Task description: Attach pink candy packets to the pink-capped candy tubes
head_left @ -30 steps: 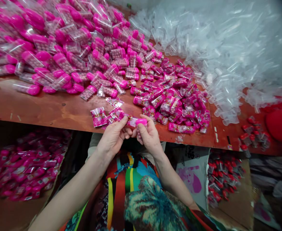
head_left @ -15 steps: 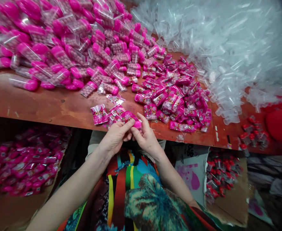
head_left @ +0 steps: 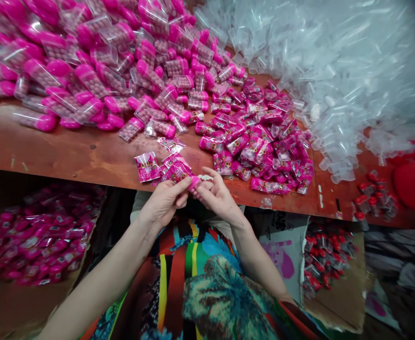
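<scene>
My left hand pinches a small pink candy container in a printed wrapper at the front edge of the brown table. My right hand meets it from the right, its fingers curled on the container's pink-capped end. A few loose printed wrappers lie just beyond my left hand. A heap of wrapped pink containers lies beyond my right hand. Unwrapped pink-capped containers are piled at the back left.
A big pile of clear plastic tubes fills the back right. Red-capped containers sit at the right edge. Below the table, a box of pink containers stands left and a box of red ones right.
The container has moved slightly left and down between my hands, and the printed wrapper now covers more of it. The view has shifted a little.
</scene>
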`<state>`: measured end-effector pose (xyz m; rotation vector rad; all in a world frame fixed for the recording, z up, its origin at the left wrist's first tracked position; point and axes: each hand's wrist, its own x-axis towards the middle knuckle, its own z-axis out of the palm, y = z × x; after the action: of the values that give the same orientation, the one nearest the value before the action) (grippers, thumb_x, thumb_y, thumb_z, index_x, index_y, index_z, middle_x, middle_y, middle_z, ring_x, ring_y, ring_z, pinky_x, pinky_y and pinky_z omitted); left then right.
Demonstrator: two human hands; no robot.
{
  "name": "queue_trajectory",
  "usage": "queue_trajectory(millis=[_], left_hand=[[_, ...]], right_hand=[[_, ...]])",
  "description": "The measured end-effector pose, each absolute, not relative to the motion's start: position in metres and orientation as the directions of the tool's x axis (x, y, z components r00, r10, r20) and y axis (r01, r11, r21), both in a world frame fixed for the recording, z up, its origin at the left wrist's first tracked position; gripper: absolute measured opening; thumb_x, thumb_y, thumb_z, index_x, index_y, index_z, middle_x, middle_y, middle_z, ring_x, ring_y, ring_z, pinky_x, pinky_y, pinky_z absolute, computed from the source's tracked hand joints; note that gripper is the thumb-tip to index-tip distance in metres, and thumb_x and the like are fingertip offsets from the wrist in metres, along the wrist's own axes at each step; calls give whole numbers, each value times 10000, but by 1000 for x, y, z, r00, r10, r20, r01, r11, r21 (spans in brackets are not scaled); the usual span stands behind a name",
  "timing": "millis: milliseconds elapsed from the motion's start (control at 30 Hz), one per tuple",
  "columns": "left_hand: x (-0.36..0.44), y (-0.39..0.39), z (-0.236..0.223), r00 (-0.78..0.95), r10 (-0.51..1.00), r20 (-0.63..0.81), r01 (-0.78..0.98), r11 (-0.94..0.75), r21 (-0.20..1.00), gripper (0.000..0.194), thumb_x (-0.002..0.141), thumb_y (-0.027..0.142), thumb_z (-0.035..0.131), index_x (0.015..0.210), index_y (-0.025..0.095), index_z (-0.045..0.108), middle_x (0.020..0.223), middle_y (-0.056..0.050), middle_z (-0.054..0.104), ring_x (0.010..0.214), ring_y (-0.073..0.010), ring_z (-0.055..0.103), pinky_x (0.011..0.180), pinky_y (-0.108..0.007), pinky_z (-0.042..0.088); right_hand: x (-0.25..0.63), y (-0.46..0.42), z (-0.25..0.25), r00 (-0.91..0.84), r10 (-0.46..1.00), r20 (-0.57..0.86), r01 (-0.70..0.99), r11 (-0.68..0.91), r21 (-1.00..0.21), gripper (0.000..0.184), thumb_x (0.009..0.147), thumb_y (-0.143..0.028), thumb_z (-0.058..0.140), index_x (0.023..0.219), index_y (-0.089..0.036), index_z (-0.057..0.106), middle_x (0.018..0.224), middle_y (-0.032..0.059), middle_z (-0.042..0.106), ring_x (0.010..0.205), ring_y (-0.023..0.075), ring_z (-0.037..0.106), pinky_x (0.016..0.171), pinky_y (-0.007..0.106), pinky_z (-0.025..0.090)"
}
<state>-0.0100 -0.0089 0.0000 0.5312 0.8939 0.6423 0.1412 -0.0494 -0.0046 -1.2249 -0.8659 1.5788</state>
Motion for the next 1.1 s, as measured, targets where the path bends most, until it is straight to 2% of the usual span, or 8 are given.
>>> queue_trajectory(millis=[200, 333, 433, 600, 700, 833, 967, 1100], left_hand=[[-15, -8, -2, 515, 690, -509, -247, 688, 682, 389, 812, 444, 711, 606, 125, 626, 424, 23, 451, 392, -45, 327, 438, -207, 260], [-17, -6, -5, 515, 676, -527, -198, 692, 694, 436, 822, 444, 698, 532, 137, 593, 360, 25, 397, 382, -57, 347, 440, -212, 270], [-13, -6, -5, 480, 676, -560, -244, 715, 655, 435, 787, 433, 734, 506, 147, 565, 331, 48, 343, 349, -50, 299, 414, -214, 238], [-8, -12, -3, 489, 690, -534, -320, 711, 626, 398, 795, 440, 729, 570, 138, 601, 373, 39, 408, 378, -49, 336, 425, -196, 269], [-10, -16, -3, 538, 688, -487, -297, 696, 654, 361, 831, 426, 695, 628, 134, 634, 420, 16, 477, 420, -64, 405, 466, -197, 327], [-10, -18, -5, 570, 674, -470, -270, 694, 667, 337, 829, 438, 693, 678, 142, 636, 440, 18, 498, 409, -74, 415, 453, -208, 329], [-8, -14, -7, 543, 665, -512, -285, 720, 632, 360, 827, 463, 688, 681, 140, 620, 421, 33, 463, 389, -66, 391, 436, -197, 322], [-4, -10, -5, 515, 684, -517, -309, 711, 632, 391, 833, 467, 676, 645, 133, 601, 444, 18, 490, 371, -52, 367, 410, -192, 305]], right_hand=[[134, -59, -6, -178, 912, -370, -440, -411, -799, 444, 909, -450, 588, 1269, -284, 388, 750, -63, 564, 405, 29, 260, 371, 156, 195], [128, -61, -8, -10, 976, -219, -133, -218, -967, 423, 921, -360, 579, 1307, -281, 425, 895, 3, 619, 670, 103, 563, 559, 214, 445], [121, -60, -6, 97, 991, -88, 92, -97, -991, 411, 902, -316, 600, 1293, -272, 484, 1055, 56, 639, 926, 165, 619, 773, 293, 502], [120, -53, -4, 10, 936, -351, -346, -326, -880, 402, 908, -393, 578, 1253, -278, 408, 729, -59, 543, 445, 59, 390, 403, 170, 314], [122, -51, -2, -62, 922, -382, -414, -372, -831, 412, 907, -415, 584, 1256, -298, 399, 697, -85, 496, 394, 35, 228, 359, 155, 217], [118, -53, -4, 60, 955, -291, -266, -266, -927, 418, 907, -415, 596, 1270, -297, 424, 763, -47, 510, 500, 61, 396, 451, 168, 367], [116, -54, -10, -8, 933, -359, -385, -334, -860, 398, 932, -458, 539, 1269, -294, 402, 712, -76, 438, 435, 47, 319, 389, 160, 283], [123, -58, -10, -93, 954, -286, -280, -301, -912, 470, 944, -417, 538, 1362, -278, 373, 772, -39, 528, 598, 97, 526, 558, 229, 468]])
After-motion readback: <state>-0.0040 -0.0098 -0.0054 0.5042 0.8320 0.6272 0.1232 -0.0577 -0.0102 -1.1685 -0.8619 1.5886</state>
